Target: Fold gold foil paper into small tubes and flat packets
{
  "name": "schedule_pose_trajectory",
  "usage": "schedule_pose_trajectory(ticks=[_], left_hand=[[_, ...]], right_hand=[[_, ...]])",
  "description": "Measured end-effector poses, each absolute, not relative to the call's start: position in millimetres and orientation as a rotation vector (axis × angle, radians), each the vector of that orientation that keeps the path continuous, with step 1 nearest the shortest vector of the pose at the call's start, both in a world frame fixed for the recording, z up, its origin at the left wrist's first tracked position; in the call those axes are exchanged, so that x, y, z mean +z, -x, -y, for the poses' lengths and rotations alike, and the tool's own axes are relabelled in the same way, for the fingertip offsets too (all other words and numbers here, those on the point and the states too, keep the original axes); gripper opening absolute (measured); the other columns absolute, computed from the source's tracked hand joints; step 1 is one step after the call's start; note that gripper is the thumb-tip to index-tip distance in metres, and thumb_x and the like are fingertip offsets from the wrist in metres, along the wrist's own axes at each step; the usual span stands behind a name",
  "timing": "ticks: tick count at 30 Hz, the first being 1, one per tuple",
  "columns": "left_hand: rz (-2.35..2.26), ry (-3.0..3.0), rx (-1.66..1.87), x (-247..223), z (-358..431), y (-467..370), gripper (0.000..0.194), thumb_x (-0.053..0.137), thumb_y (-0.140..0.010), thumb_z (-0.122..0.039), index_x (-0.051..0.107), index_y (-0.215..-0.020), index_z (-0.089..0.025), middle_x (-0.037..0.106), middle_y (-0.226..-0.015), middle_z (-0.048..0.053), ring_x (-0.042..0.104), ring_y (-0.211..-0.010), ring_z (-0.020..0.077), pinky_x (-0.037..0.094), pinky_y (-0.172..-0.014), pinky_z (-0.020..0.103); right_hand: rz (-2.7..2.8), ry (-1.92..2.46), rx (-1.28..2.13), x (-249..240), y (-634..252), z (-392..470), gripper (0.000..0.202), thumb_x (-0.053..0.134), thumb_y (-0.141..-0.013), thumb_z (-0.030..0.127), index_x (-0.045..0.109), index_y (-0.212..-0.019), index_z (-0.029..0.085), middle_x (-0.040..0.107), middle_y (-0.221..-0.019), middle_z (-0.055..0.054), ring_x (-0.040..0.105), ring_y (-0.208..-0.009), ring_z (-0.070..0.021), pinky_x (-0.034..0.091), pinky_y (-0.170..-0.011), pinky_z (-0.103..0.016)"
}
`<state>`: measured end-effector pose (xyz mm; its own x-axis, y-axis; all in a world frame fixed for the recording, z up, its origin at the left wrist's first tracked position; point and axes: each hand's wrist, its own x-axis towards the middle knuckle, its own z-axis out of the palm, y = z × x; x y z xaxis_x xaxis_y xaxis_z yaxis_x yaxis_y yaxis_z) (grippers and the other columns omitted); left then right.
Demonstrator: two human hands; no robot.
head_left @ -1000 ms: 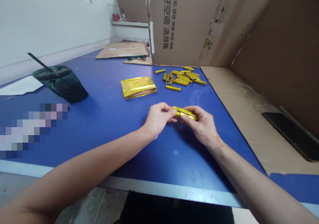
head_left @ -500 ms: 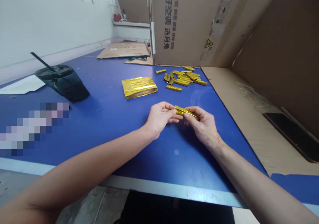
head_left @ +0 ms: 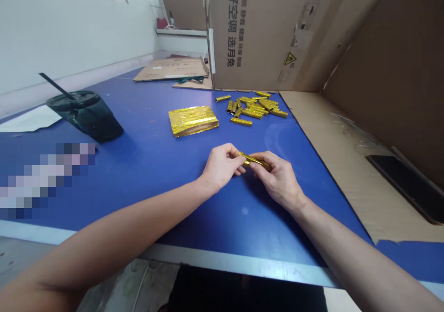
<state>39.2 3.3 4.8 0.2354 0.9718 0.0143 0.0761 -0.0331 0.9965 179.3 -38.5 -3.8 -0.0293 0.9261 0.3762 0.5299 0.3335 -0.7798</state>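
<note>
Between my two hands is a narrow folded strip of gold foil paper (head_left: 255,160), held above the blue table. My left hand (head_left: 224,165) pinches its left end with thumb and fingers. Around the right part of the strip, my right hand (head_left: 275,173) is closed, its thumb along the near side; the fingers partly hide the paper. Beyond my hands lies a flat stack of gold foil paper (head_left: 193,120). Several folded gold foil rolls (head_left: 255,110) are heaped to the right of the stack, some showing open tube ends.
A dark green lidded cup with a straw (head_left: 88,115) stands at left, near a white sheet (head_left: 31,119). Flat cardboard (head_left: 171,69) lies at the back. Tall cardboard panels (head_left: 263,34) border the back and right. A dark phone-like slab (head_left: 407,187) rests on cardboard at right.
Both hands have shifted slightly left and closer together. The foil strip has turned a little between the fingers and looks narrower. The stack and heap stay put.
</note>
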Motion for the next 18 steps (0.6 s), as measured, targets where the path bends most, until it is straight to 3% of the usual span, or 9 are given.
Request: schedule_pose_trajectory(ticks=[9, 12, 15, 18], left_hand=[[-1.014, -1.459, 0.977, 1.0, 1.6, -39.7, 0.012, 0.056, -0.069, -0.014, 0.045, -0.063, -0.014, 0.055, -0.05, -0.002, 0.06, -0.048, 0.0111, 0.049, -0.048, 0.021], [-1.001, -1.453, 0.996, 1.3, 2.4, -39.3, 0.011, 0.055, -0.07, -0.017, 0.046, -0.076, -0.015, 0.055, -0.054, -0.004, 0.059, -0.049, 0.0111, 0.049, -0.048, 0.021], [-0.973, -1.531, 1.054, 0.4, 0.5, -38.1, 0.023, 0.055, -0.069, -0.016, 0.05, -0.091, -0.016, 0.057, -0.064, -0.003, 0.058, -0.052, 0.0093, 0.048, -0.05, 0.021], [-0.993, -1.628, 1.054, -2.3, -2.9, -37.1, 0.014, 0.052, -0.069, -0.017, 0.059, -0.08, -0.015, 0.06, -0.069, -0.001, 0.057, -0.058, 0.0091, 0.047, -0.055, 0.02]], right_hand=[[1.49, 1.403, 0.696, -3.1, -178.6, 33.6, 0.02, 0.06, -0.069, 0.034, 0.049, -0.066, 0.018, 0.048, -0.056, 0.005, 0.04, -0.051, -0.0091, 0.033, -0.049, -0.022], [1.478, 1.39, 0.733, -3.2, -179.7, 32.9, 0.018, 0.058, -0.07, 0.032, 0.049, -0.065, 0.018, 0.047, -0.054, 0.005, 0.04, -0.05, -0.009, 0.032, -0.048, -0.022], [1.485, 1.397, 0.738, -2.8, -179.5, 32.9, 0.015, 0.056, -0.071, 0.03, 0.052, -0.065, 0.017, 0.049, -0.055, 0.004, 0.042, -0.051, -0.0096, 0.033, -0.048, -0.022], [1.506, 1.42, 0.712, -2.6, -178.8, 33.3, 0.013, 0.053, -0.072, 0.028, 0.053, -0.064, 0.017, 0.05, -0.055, 0.003, 0.042, -0.051, -0.0097, 0.034, -0.049, -0.023]])
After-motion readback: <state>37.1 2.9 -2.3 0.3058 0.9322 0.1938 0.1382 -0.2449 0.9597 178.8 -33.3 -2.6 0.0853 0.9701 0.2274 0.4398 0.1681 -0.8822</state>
